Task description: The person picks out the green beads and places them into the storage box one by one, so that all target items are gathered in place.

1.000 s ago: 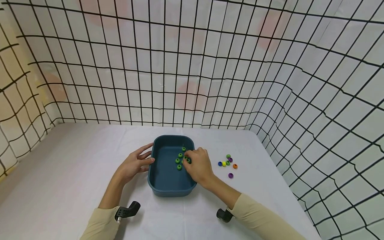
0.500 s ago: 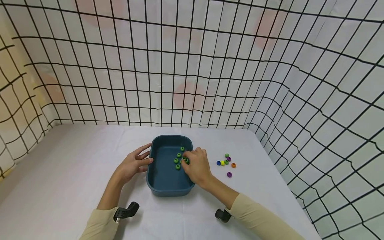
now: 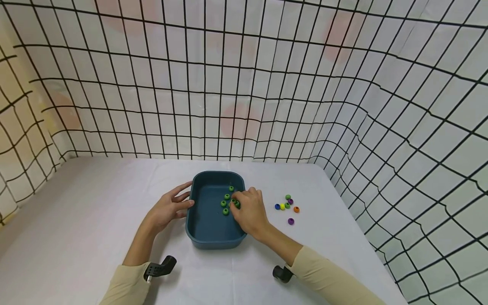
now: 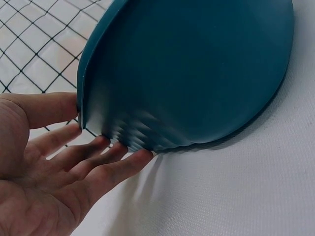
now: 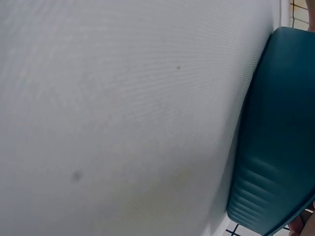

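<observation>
A blue rectangular tub (image 3: 215,245) with a raised rim stands on the white-covered table. Several green beads (image 3: 223,203) lie in its right half. My left hand (image 3: 167,208) touches the tub's left side, its fingers fairly straight; in the left wrist view the fingertips (image 4: 142,156) rest against the outer wall (image 4: 187,64). Over the tub's right rim reaches my right hand (image 3: 251,212), with curled fingers and green beads (image 3: 237,204) between thumb and fingers. That hand hides part of the bead group. The right wrist view catches only a bit of its fingers (image 5: 298,227) beyond the tub wall (image 5: 275,128).
Right of the tub lie loose beads: blue (image 3: 277,206), yellow (image 3: 282,206), orange (image 3: 296,209), purple (image 3: 291,221) and green (image 3: 287,197). Black wire mesh (image 3: 244,106) encloses the table's back and sides. A black wrist camera (image 3: 163,267) juts out from the left sleeve.
The whole head view has shifted slightly. Both hands keep their places at the tub, and the beads look unmoved.
</observation>
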`<state>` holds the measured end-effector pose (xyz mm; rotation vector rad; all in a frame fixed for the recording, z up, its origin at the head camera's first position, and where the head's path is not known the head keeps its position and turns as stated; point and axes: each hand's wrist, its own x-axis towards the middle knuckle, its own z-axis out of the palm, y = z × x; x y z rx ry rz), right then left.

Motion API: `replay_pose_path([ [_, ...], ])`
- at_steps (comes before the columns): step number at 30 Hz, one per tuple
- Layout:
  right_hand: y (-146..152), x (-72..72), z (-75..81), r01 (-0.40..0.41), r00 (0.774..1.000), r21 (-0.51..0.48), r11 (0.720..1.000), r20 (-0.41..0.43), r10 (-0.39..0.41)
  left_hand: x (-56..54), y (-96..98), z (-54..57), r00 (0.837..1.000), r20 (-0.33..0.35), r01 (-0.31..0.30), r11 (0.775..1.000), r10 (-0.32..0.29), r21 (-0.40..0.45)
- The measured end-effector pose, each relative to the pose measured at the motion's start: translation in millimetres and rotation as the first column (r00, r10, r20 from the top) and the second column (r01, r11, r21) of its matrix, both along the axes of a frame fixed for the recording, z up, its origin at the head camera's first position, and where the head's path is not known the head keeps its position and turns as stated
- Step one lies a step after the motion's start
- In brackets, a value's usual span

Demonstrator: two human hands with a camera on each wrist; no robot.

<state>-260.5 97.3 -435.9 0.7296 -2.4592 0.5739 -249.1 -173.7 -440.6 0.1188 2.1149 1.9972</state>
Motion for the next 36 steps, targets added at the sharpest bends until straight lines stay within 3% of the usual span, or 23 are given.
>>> replay_pose_path([
  [29,-0.5,-1.9,-1.2,-0.009,0.999,-0.024,1.0,0.05,0.01,-0.4,-0.4,0.9,1.0,0.009,-0.005,1.0,0.005,-0.019],
  [36,1.9,-1.7,-0.1,-0.018,0.998,-0.077,0.997,0.052,0.022,-0.5,0.0,0.0,1.0,0.006,0.0,1.0,0.0,-0.014],
])
